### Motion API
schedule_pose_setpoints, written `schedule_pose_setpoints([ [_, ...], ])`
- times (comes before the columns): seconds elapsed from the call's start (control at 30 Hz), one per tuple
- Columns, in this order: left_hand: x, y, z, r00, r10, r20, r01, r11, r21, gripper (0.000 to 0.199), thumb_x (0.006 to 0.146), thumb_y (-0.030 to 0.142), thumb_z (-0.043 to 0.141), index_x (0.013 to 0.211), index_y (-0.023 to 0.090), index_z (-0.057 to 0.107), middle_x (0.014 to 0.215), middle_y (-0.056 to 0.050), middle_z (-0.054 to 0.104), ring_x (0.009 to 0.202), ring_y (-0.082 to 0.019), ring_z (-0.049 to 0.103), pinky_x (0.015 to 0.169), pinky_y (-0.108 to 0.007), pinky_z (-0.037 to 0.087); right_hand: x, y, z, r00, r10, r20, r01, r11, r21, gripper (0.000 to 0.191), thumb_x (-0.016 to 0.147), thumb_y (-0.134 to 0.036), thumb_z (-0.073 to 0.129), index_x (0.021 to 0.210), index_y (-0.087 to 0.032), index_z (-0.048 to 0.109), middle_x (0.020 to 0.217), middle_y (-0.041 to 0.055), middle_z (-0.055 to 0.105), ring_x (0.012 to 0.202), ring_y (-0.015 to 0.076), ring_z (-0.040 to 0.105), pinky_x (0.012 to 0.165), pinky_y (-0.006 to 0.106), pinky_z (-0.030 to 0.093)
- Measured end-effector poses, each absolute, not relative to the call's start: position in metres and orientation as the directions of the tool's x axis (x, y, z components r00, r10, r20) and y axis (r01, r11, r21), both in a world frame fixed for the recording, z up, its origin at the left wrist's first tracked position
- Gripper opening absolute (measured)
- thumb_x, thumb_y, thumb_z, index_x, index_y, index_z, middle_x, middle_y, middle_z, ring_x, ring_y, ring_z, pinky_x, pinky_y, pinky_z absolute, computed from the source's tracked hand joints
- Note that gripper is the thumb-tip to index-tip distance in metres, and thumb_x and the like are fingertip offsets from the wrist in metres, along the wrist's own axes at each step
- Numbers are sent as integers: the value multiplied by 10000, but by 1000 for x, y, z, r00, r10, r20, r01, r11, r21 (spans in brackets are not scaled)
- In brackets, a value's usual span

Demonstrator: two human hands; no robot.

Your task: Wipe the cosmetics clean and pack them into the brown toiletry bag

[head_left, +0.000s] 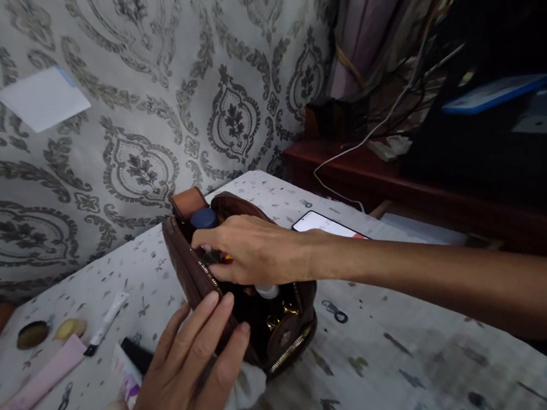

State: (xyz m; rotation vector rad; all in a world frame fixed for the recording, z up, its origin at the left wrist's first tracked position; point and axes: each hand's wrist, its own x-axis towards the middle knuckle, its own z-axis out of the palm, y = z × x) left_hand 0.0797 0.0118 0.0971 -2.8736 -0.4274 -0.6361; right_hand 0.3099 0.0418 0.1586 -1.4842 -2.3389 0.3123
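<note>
A brown zippered toiletry bag [183, 260] stands unzipped on the table, with a blue-capped container [203, 219], a white cap [267, 291] and gold-coloured bits [280, 315] inside. My right hand [247, 252] reaches into the bag, thumb and fingers curled together; what they grip, if anything, is hidden. My left hand [184, 371] rests against the bag's near left side, its fingers stretched out along the zipper edge. Below the bag, partly behind my left hand, lies a crumpled whitish cloth [241, 397].
On the left lie a pink tube [40, 390], a slim white tube [110, 320], a purple-and-white tube [127, 375] and a dark oval item [32, 335]. A lit phone [326, 225] is beyond my right forearm. Patterned wallpaper [234, 116] rises behind the table; a cable [370, 135] hangs at right.
</note>
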Motion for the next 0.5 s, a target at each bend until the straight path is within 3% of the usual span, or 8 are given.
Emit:
schedule_pose_setpoints([
  [0.13, 80, 12, 99, 873, 218, 436, 307, -940, -146, 481, 957, 100, 381, 1412, 170, 522, 1537, -112, 483, 1469, -268, 372, 1187, -463, 351, 311, 41, 162, -421, 898, 124, 840, 438, -320, 129, 861, -244, 604, 950, -175, 665, 808, 48, 696, 721, 170, 612, 603, 262, 317],
  [0.27, 79, 12, 100, 886, 202, 417, 302, -934, -191, 490, 966, 97, 356, 1427, 169, 504, 1555, -112, 457, 1482, -280, 343, 1176, -481, 361, 312, 41, 162, -425, 900, 99, 845, 433, -313, 192, 857, -248, 630, 1033, -174, 643, 923, 65, 715, 815, 191, 640, 642, 261, 346],
  [0.5, 79, 9, 102, 885, 210, 416, 314, -928, -199, 582, 907, -5, 320, 1439, 163, 485, 1573, -96, 431, 1498, -264, 315, 1169, -456, 382, 314, 41, 157, -426, 894, 142, 835, 448, -319, 174, 861, -213, 653, 1026, -166, 626, 919, 60, 698, 817, 202, 644, 652, 269, 373],
])
